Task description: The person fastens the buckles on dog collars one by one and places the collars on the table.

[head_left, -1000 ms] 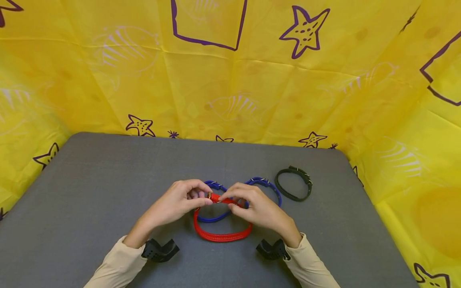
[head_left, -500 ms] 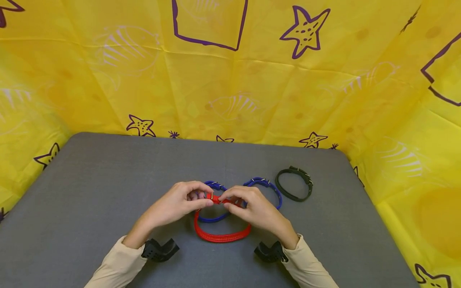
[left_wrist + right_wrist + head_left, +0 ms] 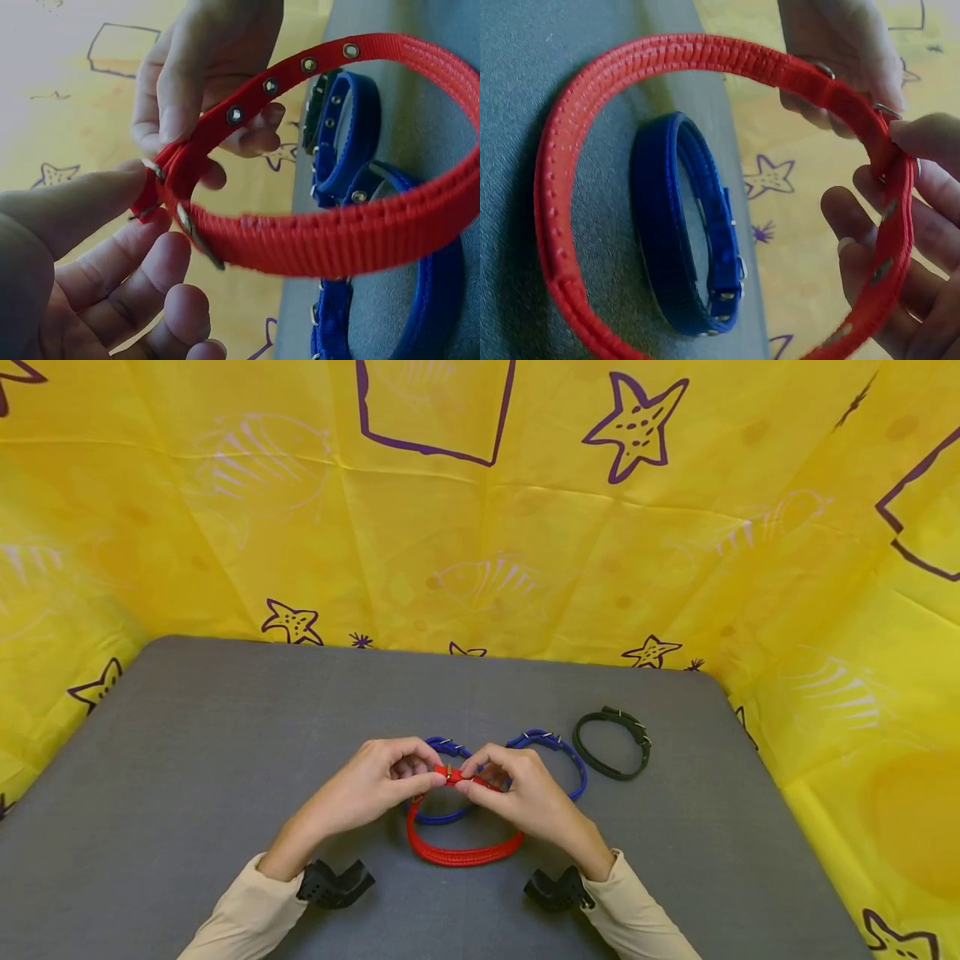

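A red collar [image 3: 465, 857] with metal eyelets hangs as a loop between the two hands, above the table. My left hand [image 3: 371, 783] pinches it by the metal buckle [image 3: 154, 169], thumb against the strap. Close beside it, my right hand [image 3: 521, 783] pinches the eyelet end of the strap between thumb and fingers. In the left wrist view the strap end overlaps the buckle, but whether it passes fully through is hidden by the fingers. A metal ring [image 3: 199, 237] sits on the band near the buckle.
Behind the hands, two blue collars [image 3: 444, 818] [image 3: 579, 768] lie on the grey table [image 3: 225, 718], partly covered by the hands. A dark green collar [image 3: 609, 772] lies to their right. Yellow patterned cloth [image 3: 405, 527] stands around the table's back and sides.
My right hand has shifted slightly left, closer to my left hand. The red collar's buckle has moved slightly right, and more strap shows beside my left fingertips. The other collars stay put.
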The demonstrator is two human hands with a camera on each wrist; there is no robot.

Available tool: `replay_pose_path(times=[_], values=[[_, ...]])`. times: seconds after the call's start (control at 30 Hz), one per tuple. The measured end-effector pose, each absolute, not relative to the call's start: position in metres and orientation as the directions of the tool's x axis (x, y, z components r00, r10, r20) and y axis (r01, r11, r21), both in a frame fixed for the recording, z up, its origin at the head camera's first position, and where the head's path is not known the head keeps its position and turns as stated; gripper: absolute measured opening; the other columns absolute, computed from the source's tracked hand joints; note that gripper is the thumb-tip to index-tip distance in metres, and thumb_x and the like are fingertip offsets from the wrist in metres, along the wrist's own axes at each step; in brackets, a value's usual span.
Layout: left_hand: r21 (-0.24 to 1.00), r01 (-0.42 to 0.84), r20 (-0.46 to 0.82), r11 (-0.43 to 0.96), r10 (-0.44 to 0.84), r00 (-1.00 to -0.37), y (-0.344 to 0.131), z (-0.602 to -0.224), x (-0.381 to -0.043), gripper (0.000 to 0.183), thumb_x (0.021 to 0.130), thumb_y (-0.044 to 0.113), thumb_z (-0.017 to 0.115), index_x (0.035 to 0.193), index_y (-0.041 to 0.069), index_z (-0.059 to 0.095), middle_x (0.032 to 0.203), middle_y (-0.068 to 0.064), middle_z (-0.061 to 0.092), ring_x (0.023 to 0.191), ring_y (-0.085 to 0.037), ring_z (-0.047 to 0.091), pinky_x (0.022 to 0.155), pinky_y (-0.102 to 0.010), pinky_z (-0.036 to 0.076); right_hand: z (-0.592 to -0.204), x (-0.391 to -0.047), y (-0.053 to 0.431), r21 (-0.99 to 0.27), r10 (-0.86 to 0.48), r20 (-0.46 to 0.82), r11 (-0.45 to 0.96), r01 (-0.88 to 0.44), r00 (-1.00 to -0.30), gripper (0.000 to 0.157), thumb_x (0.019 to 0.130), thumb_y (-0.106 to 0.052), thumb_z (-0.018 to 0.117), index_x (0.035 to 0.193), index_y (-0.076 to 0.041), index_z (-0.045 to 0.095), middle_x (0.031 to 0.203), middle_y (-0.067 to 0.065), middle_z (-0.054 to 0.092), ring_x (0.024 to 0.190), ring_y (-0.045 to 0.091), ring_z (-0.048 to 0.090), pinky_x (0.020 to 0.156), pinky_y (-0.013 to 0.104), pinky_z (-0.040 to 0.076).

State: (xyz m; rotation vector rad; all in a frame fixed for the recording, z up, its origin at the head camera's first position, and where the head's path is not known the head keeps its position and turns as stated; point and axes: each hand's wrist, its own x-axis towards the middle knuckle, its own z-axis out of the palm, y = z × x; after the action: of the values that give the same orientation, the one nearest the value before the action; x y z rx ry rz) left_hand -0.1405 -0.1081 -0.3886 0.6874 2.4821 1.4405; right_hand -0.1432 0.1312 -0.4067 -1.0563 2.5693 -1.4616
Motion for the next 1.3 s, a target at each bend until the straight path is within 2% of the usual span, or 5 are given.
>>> replay_pose_path(times=[0.17,0.43,0.6,0.93,1.3], values=[[0.845,0.294,0.063,0.446,0.463,-0.884,-0.115,-0.386,-0.142,0.009,0.091,0.031,0.073,0.093,0.023,0.069,0.077,0.008,0.064,0.067,-0.008,0.060,0.063,-0.023,0.050,-0.407,-0.146,0.135,-0.791,-0.544,0.264,0.351,-0.501,-0.797,0.007,0.089,-0.014,0.074,0.094,-0.014,0.069,0.083,0.000,0.073,0.071,0.002,0.064,0.064,0.023,0.054],[0.826,0.308,0.067,0.473,0.460,-0.885,-0.126,-0.382,-0.146,0.009,0.091,0.024,0.073,0.096,0.019,0.068,0.080,0.006,0.065,0.071,-0.009,0.060,0.064,-0.024,0.050,-0.409,-0.150,0.140,-0.812,-0.554,0.197,0.371,-0.451,-0.809,0.009,0.090,-0.018,0.073,0.097,-0.013,0.070,0.083,0.003,0.073,0.072,0.006,0.065,0.065,0.024,0.054],[0.814,0.298,0.038,0.498,0.466,-0.884,-0.126,-0.382,-0.144,0.008,0.092,0.021,0.070,0.098,0.020,0.065,0.080,0.006,0.063,0.072,-0.010,0.058,0.064,-0.024,0.050,-0.410,-0.150,0.139,-0.804,-0.559,0.207,0.370,-0.465,-0.803,0.008,0.090,-0.016,0.074,0.097,-0.014,0.070,0.082,0.003,0.074,0.070,0.004,0.065,0.065,0.023,0.054],[0.789,0.433,0.132,0.435,0.568,-0.812,-0.110,-0.393,-0.139,0.010,0.094,0.033,0.068,0.100,0.025,0.066,0.077,0.012,0.062,0.062,-0.003,0.053,0.058,-0.023,0.046,-0.409,-0.145,0.136,-0.766,-0.578,0.282,0.346,-0.542,-0.766,0.012,0.086,-0.009,0.073,0.095,-0.017,0.072,0.082,-0.001,0.073,0.071,0.002,0.062,0.065,0.023,0.054],[0.800,0.422,0.142,0.426,0.549,-0.824,-0.110,-0.392,-0.139,0.006,0.095,0.030,0.068,0.097,0.025,0.066,0.073,0.007,0.063,0.060,-0.003,0.051,0.055,-0.022,0.044,-0.408,-0.146,0.138,-0.793,-0.581,0.228,0.355,-0.495,-0.782,0.012,0.086,-0.009,0.073,0.096,-0.016,0.072,0.081,0.000,0.073,0.070,0.003,0.064,0.065,0.024,0.055]])
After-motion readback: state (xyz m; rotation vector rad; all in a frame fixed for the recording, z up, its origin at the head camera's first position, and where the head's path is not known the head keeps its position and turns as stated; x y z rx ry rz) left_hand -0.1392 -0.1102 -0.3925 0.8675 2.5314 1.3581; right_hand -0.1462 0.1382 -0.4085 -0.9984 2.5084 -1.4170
